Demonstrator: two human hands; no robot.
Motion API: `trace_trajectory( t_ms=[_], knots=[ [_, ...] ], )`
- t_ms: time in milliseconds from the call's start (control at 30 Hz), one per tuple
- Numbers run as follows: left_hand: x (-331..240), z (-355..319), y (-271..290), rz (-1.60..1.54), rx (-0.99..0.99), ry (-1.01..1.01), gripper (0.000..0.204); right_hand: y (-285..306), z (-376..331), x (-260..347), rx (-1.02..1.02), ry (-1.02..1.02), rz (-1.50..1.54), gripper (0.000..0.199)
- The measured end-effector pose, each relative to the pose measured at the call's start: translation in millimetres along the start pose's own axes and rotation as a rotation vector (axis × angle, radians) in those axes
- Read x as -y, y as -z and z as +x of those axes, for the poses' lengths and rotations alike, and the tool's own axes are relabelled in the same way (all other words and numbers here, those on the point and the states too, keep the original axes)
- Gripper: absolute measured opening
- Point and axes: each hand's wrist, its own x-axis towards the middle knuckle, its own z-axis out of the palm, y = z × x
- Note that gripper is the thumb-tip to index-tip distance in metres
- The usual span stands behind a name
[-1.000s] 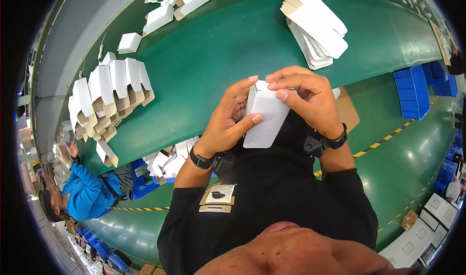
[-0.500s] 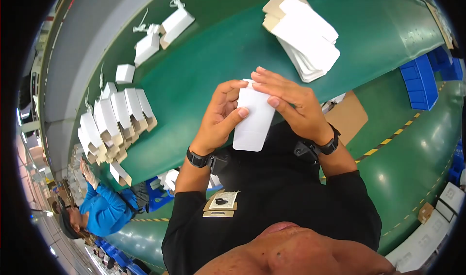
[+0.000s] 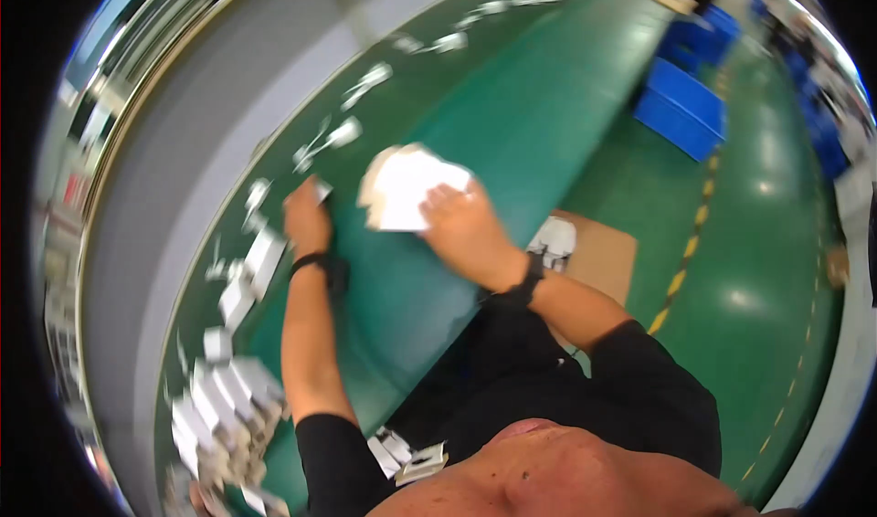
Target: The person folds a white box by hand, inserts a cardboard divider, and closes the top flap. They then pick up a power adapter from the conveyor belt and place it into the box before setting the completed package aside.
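At the far left, low in the blurred view, a cluster of folded white boxes [image 3: 224, 407] is seen standing on the green table [image 3: 512, 115], with more single white boxes [image 3: 260, 257] strung along the table's left edge toward the top. Just to their right, the left hand [image 3: 306, 217] is stretched out over the table, knuckles up, with a small white box [image 3: 322, 188] at its fingertips; whether that box is gripped or only touched cannot be told through the blur. A black watch [image 3: 311, 263] is worn on the left wrist. Further right, a stack of flat white cardboard blanks [image 3: 406, 186] lies on the table, and the right hand [image 3: 466, 229] is laid on its lower right corner, fingers spread flat against the top sheet rather than closed around it. A brown cardboard carton [image 3: 598, 257] sits on the floor beyond the table's edge, and blue crates [image 3: 681, 106] are seen at the upper right.
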Motion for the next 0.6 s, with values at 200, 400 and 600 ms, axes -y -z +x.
trace_trajectory(
  t_ms=[200, 400, 600],
  knots=[
    [19, -14, -1, 0.038, 0.236, -0.035, 0.065, 23, 19, -2, -0.086, 0.024, -0.041, 0.028],
    [-134, -84, 129, -1.312, 0.094, 0.213, 0.071, 48, 5, 25, -0.322, -0.012, 0.309, 0.03],
    [-164, -154, 168, -1.481, -0.113, 0.381, 0.096, 39, -37, 97, -0.144, 0.123, 0.758, 0.028]
  ],
)
